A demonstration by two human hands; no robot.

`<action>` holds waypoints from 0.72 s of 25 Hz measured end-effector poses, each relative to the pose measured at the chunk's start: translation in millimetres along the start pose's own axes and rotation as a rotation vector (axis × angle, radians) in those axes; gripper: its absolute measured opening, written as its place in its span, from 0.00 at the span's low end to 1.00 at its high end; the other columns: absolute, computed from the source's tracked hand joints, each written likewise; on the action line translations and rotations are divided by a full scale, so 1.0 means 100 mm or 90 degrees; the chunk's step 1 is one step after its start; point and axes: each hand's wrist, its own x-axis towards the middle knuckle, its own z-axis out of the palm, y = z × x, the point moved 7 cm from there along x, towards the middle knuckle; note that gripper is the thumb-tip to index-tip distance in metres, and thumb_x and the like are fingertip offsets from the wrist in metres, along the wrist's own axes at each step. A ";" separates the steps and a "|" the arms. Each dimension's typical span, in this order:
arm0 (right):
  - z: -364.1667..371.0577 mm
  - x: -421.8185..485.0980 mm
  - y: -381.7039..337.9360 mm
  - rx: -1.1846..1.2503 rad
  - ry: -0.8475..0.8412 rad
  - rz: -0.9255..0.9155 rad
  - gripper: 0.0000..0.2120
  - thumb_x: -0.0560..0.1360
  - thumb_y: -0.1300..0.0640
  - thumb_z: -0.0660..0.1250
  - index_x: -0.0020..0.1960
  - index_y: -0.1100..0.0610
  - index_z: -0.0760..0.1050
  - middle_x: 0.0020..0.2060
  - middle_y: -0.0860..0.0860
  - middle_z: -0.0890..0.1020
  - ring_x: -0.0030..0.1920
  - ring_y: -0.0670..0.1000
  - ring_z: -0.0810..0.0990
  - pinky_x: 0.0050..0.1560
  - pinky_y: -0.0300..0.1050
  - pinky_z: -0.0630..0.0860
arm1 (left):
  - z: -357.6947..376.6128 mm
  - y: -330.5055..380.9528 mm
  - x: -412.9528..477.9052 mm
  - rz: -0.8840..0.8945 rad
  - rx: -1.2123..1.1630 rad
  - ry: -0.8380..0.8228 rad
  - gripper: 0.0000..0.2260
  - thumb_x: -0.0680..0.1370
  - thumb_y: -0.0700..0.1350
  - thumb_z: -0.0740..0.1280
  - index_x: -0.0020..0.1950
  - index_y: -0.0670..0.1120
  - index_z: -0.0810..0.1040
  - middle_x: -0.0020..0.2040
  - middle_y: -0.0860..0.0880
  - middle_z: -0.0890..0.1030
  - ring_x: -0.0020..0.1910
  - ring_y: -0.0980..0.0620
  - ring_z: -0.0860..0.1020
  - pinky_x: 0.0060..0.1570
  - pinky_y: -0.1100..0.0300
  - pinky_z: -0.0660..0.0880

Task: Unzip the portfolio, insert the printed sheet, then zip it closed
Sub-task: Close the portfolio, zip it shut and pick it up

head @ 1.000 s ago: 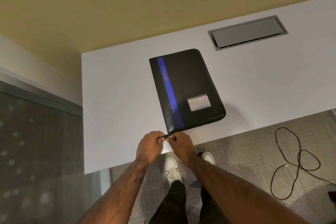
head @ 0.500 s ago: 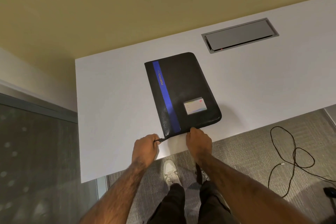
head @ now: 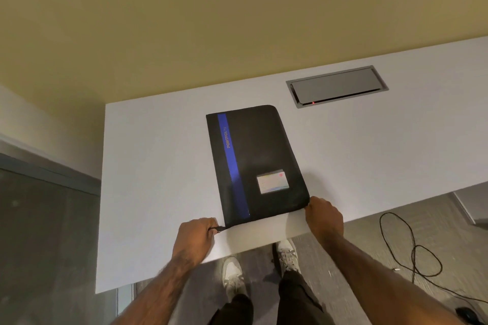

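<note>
A black portfolio (head: 264,155) with a blue stripe and a small label card lies flat on the white table (head: 158,166), its near edge close to the table's front. My left hand (head: 196,235) pinches the black end tab of the zip at the portfolio's near-left corner. My right hand (head: 323,215) is closed at the near-right corner, gripping what seems to be the zipper pull, hidden under the fingers. No printed sheet is in view.
A grey cable hatch (head: 336,86) is set into the table behind the portfolio to the right. A black cable (head: 412,248) loops on the carpet at right. My white shoes (head: 233,272) stand under the table's front edge. A wall rises behind.
My right hand has slid rightwards along the portfolio's near edge, from beside the left hand to the near-right corner. The left hand has stayed at the near-left corner.
</note>
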 end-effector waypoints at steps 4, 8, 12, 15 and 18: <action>-0.11 0.34 0.11 -0.055 -0.028 -0.110 0.08 0.80 0.47 0.62 0.43 0.46 0.71 0.36 0.43 0.76 0.33 0.44 0.76 0.43 0.38 0.77 | 0.00 0.04 0.02 0.005 0.040 -0.008 0.07 0.75 0.46 0.62 0.42 0.52 0.80 0.37 0.54 0.84 0.38 0.52 0.81 0.42 0.57 0.76; -0.14 0.72 0.07 -0.091 -0.083 -0.244 0.08 0.81 0.45 0.62 0.43 0.45 0.69 0.38 0.43 0.76 0.37 0.45 0.77 0.45 0.37 0.75 | -0.03 0.11 0.10 0.017 0.145 -0.039 0.09 0.72 0.44 0.63 0.45 0.53 0.81 0.40 0.53 0.83 0.42 0.50 0.82 0.46 0.57 0.74; -0.14 0.90 -0.05 -0.168 -0.108 -0.408 0.07 0.81 0.49 0.59 0.51 0.50 0.74 0.47 0.48 0.82 0.44 0.52 0.81 0.50 0.46 0.76 | -0.19 0.31 0.26 -0.128 0.251 -0.032 0.22 0.75 0.39 0.60 0.66 0.57 0.75 0.61 0.55 0.79 0.65 0.49 0.76 0.74 0.49 0.59; -0.13 0.95 -0.08 -0.181 -0.098 -0.483 0.08 0.80 0.50 0.62 0.52 0.53 0.77 0.47 0.52 0.85 0.45 0.56 0.84 0.50 0.50 0.75 | -0.43 0.79 0.69 -0.139 0.186 0.057 0.21 0.76 0.43 0.62 0.69 0.53 0.74 0.65 0.51 0.78 0.63 0.47 0.76 0.72 0.46 0.64; -0.18 0.97 -0.09 -0.189 -0.070 -0.512 0.07 0.76 0.49 0.69 0.42 0.52 0.78 0.35 0.49 0.84 0.34 0.53 0.84 0.39 0.45 0.72 | -0.54 1.36 1.35 -0.137 0.060 0.081 0.22 0.77 0.52 0.64 0.70 0.52 0.70 0.71 0.47 0.72 0.67 0.43 0.73 0.67 0.43 0.70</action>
